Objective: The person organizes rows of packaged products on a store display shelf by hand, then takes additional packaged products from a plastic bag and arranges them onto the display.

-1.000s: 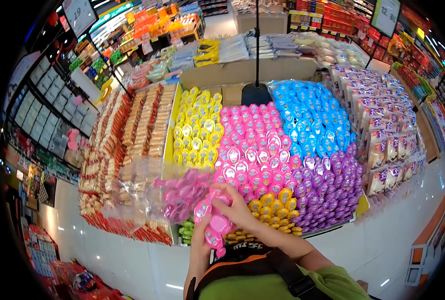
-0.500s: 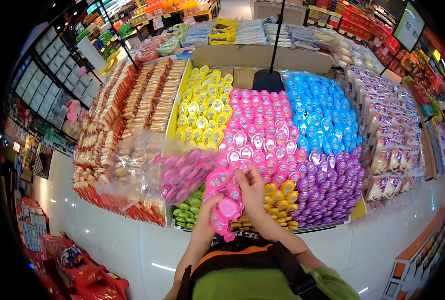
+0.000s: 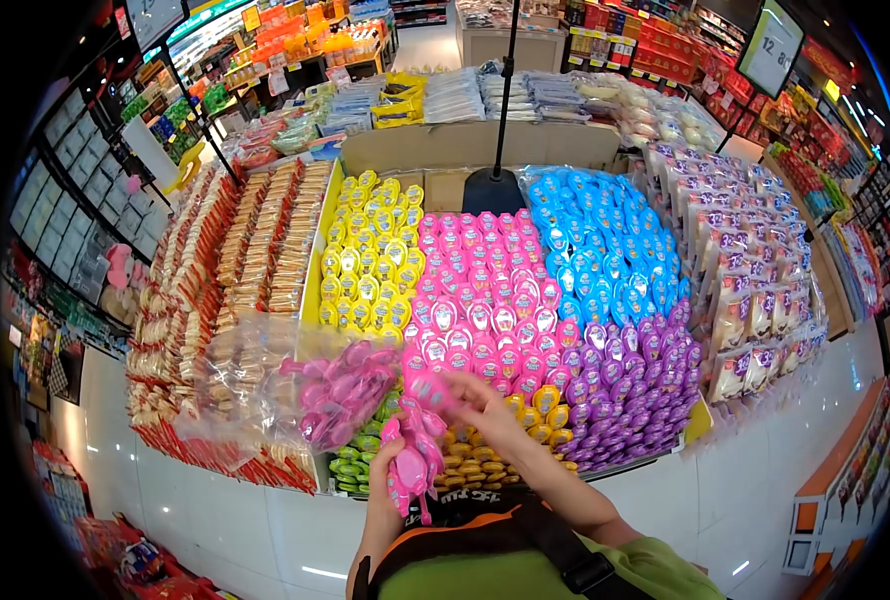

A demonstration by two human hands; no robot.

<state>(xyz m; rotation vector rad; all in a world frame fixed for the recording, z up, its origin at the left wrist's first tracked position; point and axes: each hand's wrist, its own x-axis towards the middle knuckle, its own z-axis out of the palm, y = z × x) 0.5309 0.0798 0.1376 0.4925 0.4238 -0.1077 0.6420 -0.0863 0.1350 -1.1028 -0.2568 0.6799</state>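
Observation:
My left hand point(image 3: 382, 478) is closed around a bunch of pink plastic packs point(image 3: 417, 452), rounded with a small knob at the end, held low at the display's front edge. My right hand point(image 3: 482, 408) pinches one pink pack point(image 3: 429, 392) just above that bunch. A clear plastic bag point(image 3: 250, 375) with more packs of a pinkish-purple look point(image 3: 343, 392) lies left of my hands, over the bagged snack sticks. Beyond my hands stand rows of upright pink packs point(image 3: 485, 320). Small green packs point(image 3: 360, 450) and orange packs point(image 3: 485, 465) sit at the front near my wrists.
Yellow packs point(image 3: 370, 265), blue packs point(image 3: 605, 250) and purple packs point(image 3: 635, 400) fill neighbouring sections. Red-and-tan snack packages point(image 3: 250, 250) line the left, white bagged goods point(image 3: 755, 260) the right. A black sign pole point(image 3: 505, 110) rises from a base at the back.
My view has shifted, so the display sits lower and further left. My right hand has lifted one pink pack away from the bunch; my left hand keeps its hold.

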